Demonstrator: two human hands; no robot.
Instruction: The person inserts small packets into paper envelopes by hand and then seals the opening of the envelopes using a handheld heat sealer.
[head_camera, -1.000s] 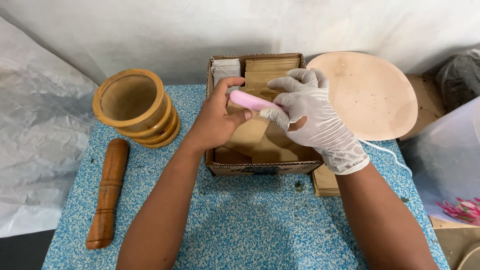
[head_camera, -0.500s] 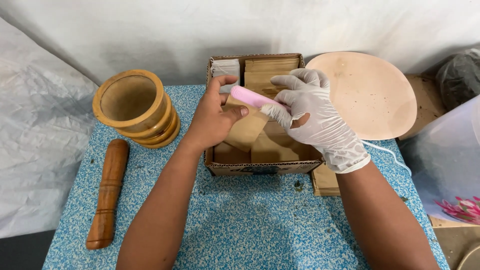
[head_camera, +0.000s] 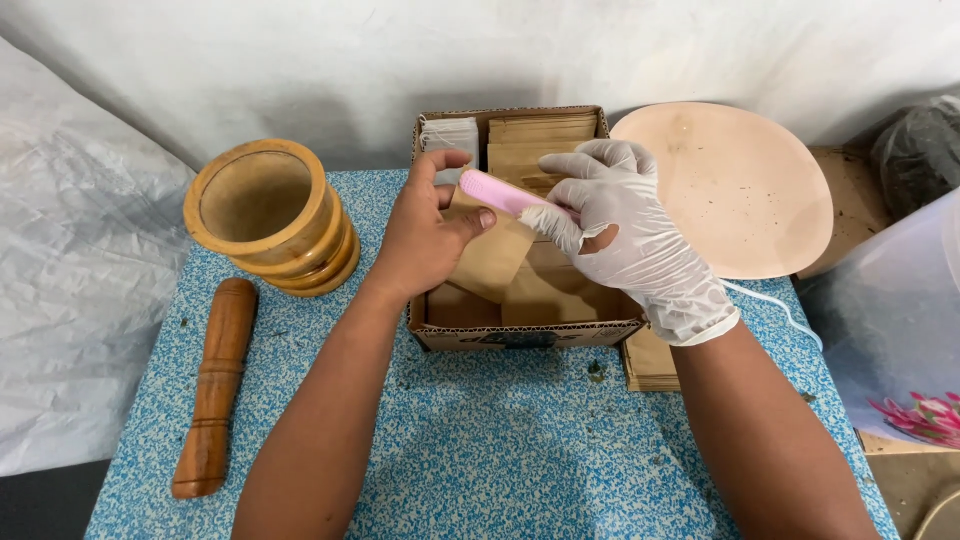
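Observation:
My bare left hand (head_camera: 425, 245) pinches a brown paper pouch (head_camera: 490, 262) over an open cardboard box (head_camera: 520, 335). In a white glove, my right hand (head_camera: 625, 235) grips a pink stick-like tool (head_camera: 500, 193) laid across the pouch's top edge. The box holds more brown pouches (head_camera: 540, 140) stacked upright at its back and a few loose ones at its bottom.
A wooden mortar (head_camera: 270, 215) stands at the left on the blue speckled table (head_camera: 480, 450), with a wooden pestle (head_camera: 215, 385) lying in front of it. A round pale board (head_camera: 740, 185) leans at the right. Flat brown pouches (head_camera: 650, 365) lie beside the box. White plastic sheeting (head_camera: 70, 300) hangs at the left.
Both hands lifted the pouch and pink tool slightly up and toward the back of the box. The grip of each hand is unchanged.

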